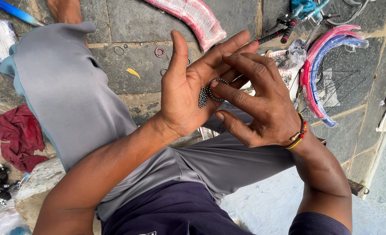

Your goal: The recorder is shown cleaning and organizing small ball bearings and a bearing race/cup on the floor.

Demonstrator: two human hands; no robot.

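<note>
Cupping small steel ball bearings [203, 97] in its open palm, the left hand [188, 87] lies under the right hand [258, 104], whose fingertips pinch a bearing ring [217, 89] just right of them.

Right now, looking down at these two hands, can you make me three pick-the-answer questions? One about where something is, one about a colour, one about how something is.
1. Where do the small steel balls lie?
A. in the left hand's palm
B. on the red cloth
C. on the stone floor

2. What colour is the cloth on the ground?
A. yellow
B. red
C. green

3. How is the left hand?
A. a fist
B. open, palm showing
C. hidden

Answers: 1 A, the balls sit in the cupped palm; 2 B, it is dark red; 3 B, fingers spread while the right hand pinches a ball ring.
</note>
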